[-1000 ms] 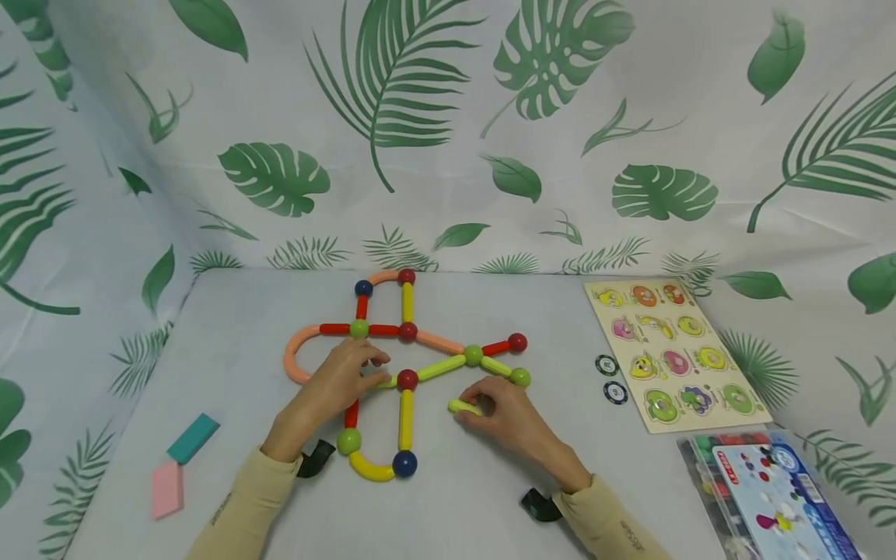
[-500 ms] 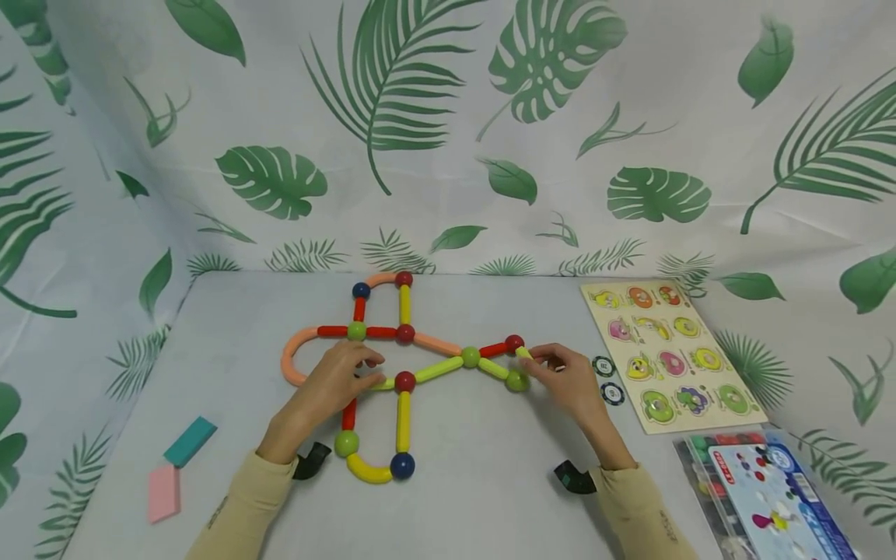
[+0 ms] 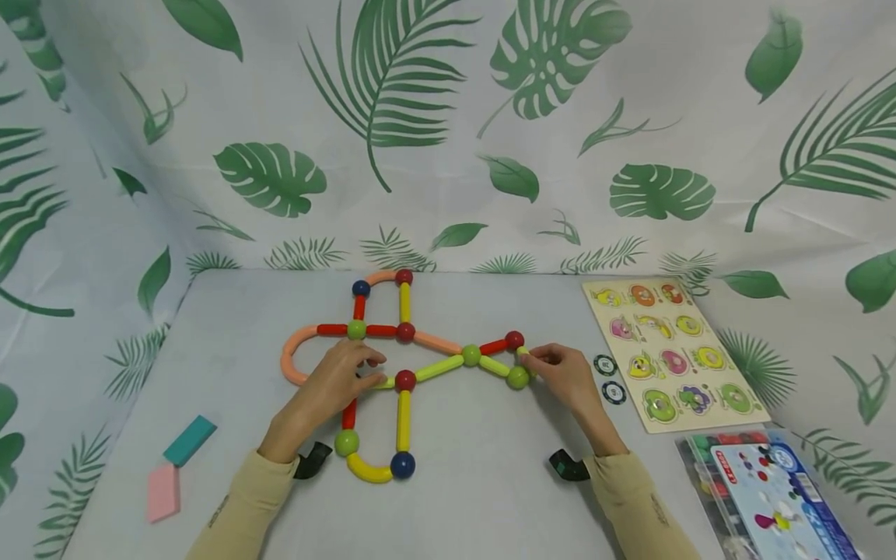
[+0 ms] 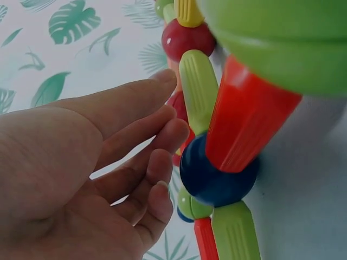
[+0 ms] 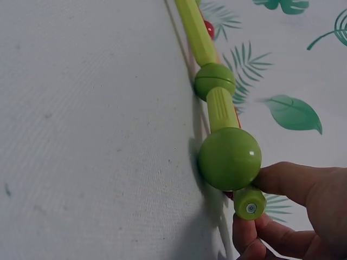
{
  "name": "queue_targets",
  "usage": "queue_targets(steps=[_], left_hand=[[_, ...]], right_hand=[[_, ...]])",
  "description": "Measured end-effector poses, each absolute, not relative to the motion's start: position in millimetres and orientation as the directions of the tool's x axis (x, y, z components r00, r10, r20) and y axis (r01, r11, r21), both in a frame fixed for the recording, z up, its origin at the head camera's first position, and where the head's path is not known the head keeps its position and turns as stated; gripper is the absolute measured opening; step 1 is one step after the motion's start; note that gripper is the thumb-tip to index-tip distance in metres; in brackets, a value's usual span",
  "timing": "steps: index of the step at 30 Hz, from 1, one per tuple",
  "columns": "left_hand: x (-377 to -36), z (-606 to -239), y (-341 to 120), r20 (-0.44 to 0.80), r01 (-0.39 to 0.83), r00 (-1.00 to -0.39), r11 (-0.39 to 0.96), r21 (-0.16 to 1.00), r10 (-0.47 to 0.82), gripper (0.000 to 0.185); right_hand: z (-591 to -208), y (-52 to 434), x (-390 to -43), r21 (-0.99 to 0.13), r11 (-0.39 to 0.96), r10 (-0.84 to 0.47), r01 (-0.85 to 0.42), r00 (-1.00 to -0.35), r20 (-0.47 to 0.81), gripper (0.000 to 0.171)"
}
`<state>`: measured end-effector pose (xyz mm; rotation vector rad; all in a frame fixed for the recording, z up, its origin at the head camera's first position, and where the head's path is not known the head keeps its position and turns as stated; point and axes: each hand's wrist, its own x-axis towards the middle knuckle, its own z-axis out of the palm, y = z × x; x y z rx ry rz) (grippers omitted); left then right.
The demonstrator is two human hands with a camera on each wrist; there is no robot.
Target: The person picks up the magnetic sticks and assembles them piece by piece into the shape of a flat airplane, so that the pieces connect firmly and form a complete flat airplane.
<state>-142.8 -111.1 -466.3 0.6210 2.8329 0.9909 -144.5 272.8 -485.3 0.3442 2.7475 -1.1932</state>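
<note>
Since 1 s ago the short green rod [image 3: 523,354] has been carried from mid-table up to the gap between the red ball [image 3: 514,340] and green ball [image 3: 517,378], right of centre; fitting looks nearly done. It is pinched by the right hand [image 3: 565,377]. Left hand [image 3: 336,381] is unchanged, fingers relaxed, resting on the figure. Only the right wrist view shows the rod's end [image 5: 250,204] just under the ball, seemingly not yet seated

Short lime-green stick [image 3: 523,354] pinched in right hand [image 3: 568,375], touching green ball [image 3: 517,378] of flat rod-and-ball figure.
</note>
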Motion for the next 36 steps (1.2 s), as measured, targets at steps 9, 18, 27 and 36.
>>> queue_targets(steps=[9, 18, 27, 36], left_hand=[[-148, -448, -68, 0.095, 0.463, -0.854, 0.665, 0.585, 0.511, 0.030], [-164, -440, 26, 0.053, 0.678, -0.665, 0.572, 0.462, 0.745, 0.029], [-171, -456, 69, 0.026, 0.683, -0.686, 0.632, 0.365, 0.727, 0.027], [-168, -463, 75, 0.057, 0.691, -0.697, 0.648, 0.320, 0.715, 0.023]], right_hand=[[-482, 271, -150, -0.705, 0.648, 0.173, 0.289, -0.957, -0.233, 0.043], [-485, 267, -153, -0.707, 0.649, 0.169, 0.281, -0.959, -0.226, 0.044], [-488, 264, -154, -0.705, 0.661, 0.167, 0.257, -0.966, -0.195, 0.043], [-485, 264, -156, -0.710, 0.654, 0.173, 0.260, -0.966, -0.194, 0.043]])
